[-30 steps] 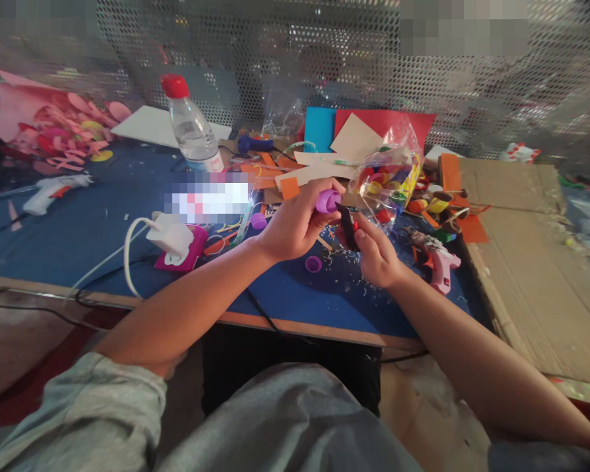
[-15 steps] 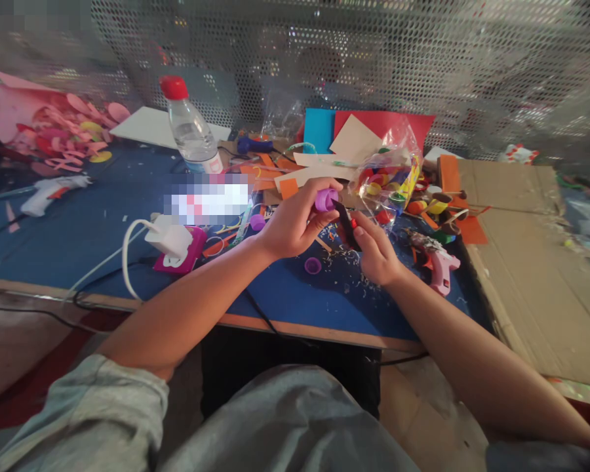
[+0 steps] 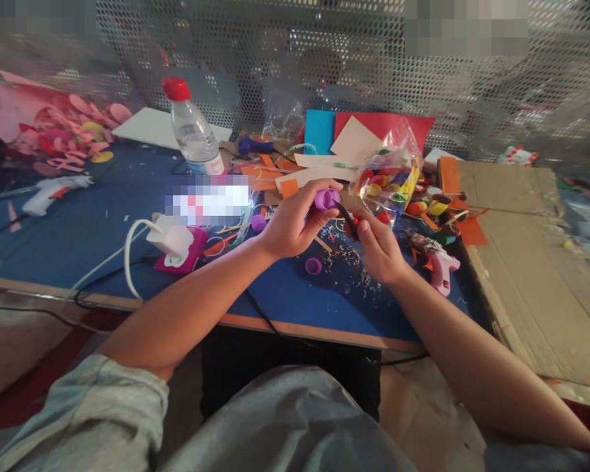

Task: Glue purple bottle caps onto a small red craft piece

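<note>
Pinched between the thumb and fingers of my left hand (image 3: 295, 223) is a purple bottle cap (image 3: 326, 199), its open side turned toward the right. My right hand (image 3: 379, 246) is closed round a dark craft knife (image 3: 348, 218) with a small red part on its handle. The tip of the knife meets the cap's right rim. On the blue table below lies a second purple cap (image 3: 313, 265), among pale shavings (image 3: 356, 269). Another purple cap (image 3: 258, 223) is beside my left wrist.
A red-capped water bottle (image 3: 194, 131) and a white plug on a magenta socket block (image 3: 181, 252) stand to the left. On the right are a pink glue gun (image 3: 440, 265), a bag of colourful pieces (image 3: 388, 177) and cardboard (image 3: 535, 262). A white glue gun (image 3: 54, 193) lies far left.
The knife has turned in my right hand, so its blade shows narrower, and that hand has shifted slightly right. My left hand and the cap stay almost where they were.
</note>
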A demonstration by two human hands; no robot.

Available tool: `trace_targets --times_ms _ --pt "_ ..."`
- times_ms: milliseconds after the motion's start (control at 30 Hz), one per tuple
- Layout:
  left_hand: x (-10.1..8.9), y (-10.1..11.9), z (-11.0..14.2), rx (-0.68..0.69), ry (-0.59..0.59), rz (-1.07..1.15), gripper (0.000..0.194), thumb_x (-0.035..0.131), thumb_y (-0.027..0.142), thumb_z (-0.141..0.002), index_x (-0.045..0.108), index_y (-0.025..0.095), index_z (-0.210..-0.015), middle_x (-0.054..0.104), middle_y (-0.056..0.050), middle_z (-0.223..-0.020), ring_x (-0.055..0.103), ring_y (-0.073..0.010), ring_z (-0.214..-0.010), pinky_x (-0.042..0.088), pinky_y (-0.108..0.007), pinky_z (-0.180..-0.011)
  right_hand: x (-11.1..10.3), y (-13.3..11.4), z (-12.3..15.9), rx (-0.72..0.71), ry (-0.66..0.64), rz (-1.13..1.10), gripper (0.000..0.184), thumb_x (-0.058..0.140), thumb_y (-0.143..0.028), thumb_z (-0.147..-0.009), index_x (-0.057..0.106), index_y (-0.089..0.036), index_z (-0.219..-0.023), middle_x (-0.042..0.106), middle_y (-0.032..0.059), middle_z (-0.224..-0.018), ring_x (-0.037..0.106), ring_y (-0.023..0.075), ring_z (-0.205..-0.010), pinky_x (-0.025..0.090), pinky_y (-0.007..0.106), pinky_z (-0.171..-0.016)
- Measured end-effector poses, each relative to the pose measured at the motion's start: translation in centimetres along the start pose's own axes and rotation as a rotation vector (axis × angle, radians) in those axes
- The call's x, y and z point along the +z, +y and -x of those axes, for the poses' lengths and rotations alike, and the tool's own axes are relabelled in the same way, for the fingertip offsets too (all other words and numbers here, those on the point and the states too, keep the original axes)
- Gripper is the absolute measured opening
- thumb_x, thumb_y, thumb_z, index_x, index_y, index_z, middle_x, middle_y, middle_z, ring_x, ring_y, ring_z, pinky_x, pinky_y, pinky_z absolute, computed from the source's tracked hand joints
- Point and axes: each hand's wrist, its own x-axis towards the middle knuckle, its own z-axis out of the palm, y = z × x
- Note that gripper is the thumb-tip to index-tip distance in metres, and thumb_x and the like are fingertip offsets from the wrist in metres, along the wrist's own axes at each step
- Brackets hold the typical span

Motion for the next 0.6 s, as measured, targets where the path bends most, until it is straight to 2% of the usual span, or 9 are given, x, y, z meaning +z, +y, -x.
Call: trace_targets --times_ms 267,500,600 --pt "-0.33 -0.12 -0.11 0.008 -0.012 0.027 0.045 0.056 0.049 -0.113 0.058 0.019 -0.147 0.076 -0.016 -0.137 0.076 -0.0251 -0.126 0.064 -0.038 -0.105 -0.04 -0.38 -0.15 -0.082 0.053 0.099 0.047 0.042 -0.059 -0.115 0.07 -0.026 -0.134 0.075 0.0085 -0.109 0.07 0.026 -0.099 0.054 0.047 -0.092" --pt "-0.33 -0.37 -0.11 0.017 0.005 0.021 0.045 0.055 0.052 -0.113 0.059 0.02 -0.144 0.077 -0.015 -0.132 0.078 -0.023 -0.118 0.065 -0.035 -0.097 -0.11 -0.36 -0.37 -0.137 0.081 0.158 0.042 0.049 -0.055 -0.114 0.068 -0.027 -0.138 0.076 0.0114 -0.126 0.072 0.0301 -0.114 0.056 0.052 -0.101" --pt "-0.34 -0.36 -0.15 0.034 0.012 0.011 0.046 0.054 0.053 -0.113 0.059 0.02 -0.144 0.077 -0.016 -0.133 0.078 -0.0232 -0.118 0.065 -0.035 -0.097 -0.09 -0.42 -0.43 -0.156 0.08 0.152 0.039 0.049 -0.053 -0.114 0.067 -0.027 -0.138 0.076 0.0112 -0.127 0.071 0.0301 -0.114 0.055 0.051 -0.101"
